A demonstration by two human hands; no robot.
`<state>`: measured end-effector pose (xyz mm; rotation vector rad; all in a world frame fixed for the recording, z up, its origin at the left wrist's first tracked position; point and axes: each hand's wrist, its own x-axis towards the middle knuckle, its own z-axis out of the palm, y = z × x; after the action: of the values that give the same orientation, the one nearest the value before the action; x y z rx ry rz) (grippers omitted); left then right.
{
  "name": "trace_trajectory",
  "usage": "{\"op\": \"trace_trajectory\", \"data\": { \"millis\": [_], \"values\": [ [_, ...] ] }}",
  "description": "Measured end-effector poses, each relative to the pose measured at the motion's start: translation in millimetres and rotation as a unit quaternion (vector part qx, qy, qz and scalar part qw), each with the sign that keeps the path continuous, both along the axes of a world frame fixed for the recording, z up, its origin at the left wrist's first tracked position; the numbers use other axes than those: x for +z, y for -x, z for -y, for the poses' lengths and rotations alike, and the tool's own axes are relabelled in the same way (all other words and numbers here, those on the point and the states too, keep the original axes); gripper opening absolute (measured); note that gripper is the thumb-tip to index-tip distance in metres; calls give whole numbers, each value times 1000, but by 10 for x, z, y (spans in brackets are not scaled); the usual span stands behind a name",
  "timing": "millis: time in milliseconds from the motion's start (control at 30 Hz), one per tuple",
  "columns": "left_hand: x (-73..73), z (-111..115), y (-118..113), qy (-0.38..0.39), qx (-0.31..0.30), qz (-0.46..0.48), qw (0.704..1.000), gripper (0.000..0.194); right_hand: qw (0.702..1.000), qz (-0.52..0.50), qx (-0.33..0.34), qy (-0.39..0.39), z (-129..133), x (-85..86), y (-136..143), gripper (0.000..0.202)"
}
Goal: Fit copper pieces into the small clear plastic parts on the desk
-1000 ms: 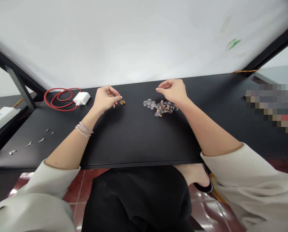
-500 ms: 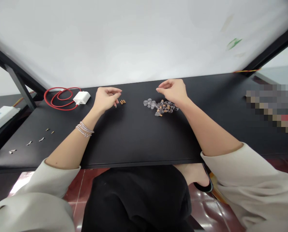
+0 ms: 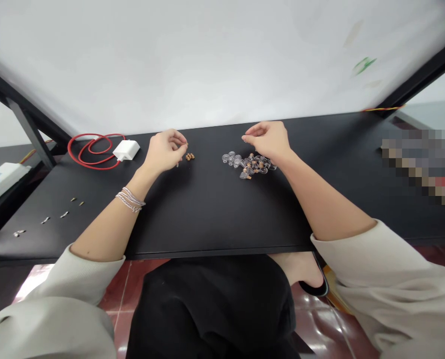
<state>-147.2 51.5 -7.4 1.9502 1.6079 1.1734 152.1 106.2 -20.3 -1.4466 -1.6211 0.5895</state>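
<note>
My left hand (image 3: 167, 149) hovers beside a small cluster of brown cork stoppers (image 3: 190, 156), thumb and forefinger pressed together. Whatever may sit in that pinch is too small to make out. On the other side, my right hand (image 3: 267, 139) is also pinched, just above and behind a pile of tiny clear glass bottles with corks in them (image 3: 255, 165). Its fingertips hide what they hold, if anything. Left of that pile lie several clear little bottles (image 3: 231, 159) with no corks showing.
A white charger (image 3: 126, 150) with a coiled red cable (image 3: 80, 160) lies at the back left of the black table (image 3: 215, 214). Small metal pieces (image 3: 64, 215) are scattered at front left. A power strip (image 3: 1, 182) stands far left; a blurred-out object (image 3: 424, 164) is at right.
My left hand's fingers have curled in and its wrist has lifted slightly, with thumb and forefinger closing near the corks. My right hand has hardly moved.
</note>
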Motion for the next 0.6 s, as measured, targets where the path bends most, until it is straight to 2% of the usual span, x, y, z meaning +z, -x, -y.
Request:
{"op": "trace_trajectory", "data": {
  "millis": [67, 167, 300, 433, 600],
  "values": [
    [53, 37, -21, -14, 2, -46, 999, 6, 1000, 5, 3, -1, -10, -10, -5, 14],
    [120, 85, -45, -22, -10, -127, 992, 10, 1000, 11, 6, -1, -21, -21, -11, 20],
    [117, 100, -49, 4, -53, -214, 975, 15, 1000, 15, 3, 6, -20, -24, -9, 21],
    [89, 101, -63, 16, -69, -247, 966, 15, 1000, 18, 7, 5, -18, -26, -11, 19],
    [117, 122, -109, 36, -52, -253, 965, 14, 1000, 16, 7, 3, -20, -26, -17, 19]
  ]
}}
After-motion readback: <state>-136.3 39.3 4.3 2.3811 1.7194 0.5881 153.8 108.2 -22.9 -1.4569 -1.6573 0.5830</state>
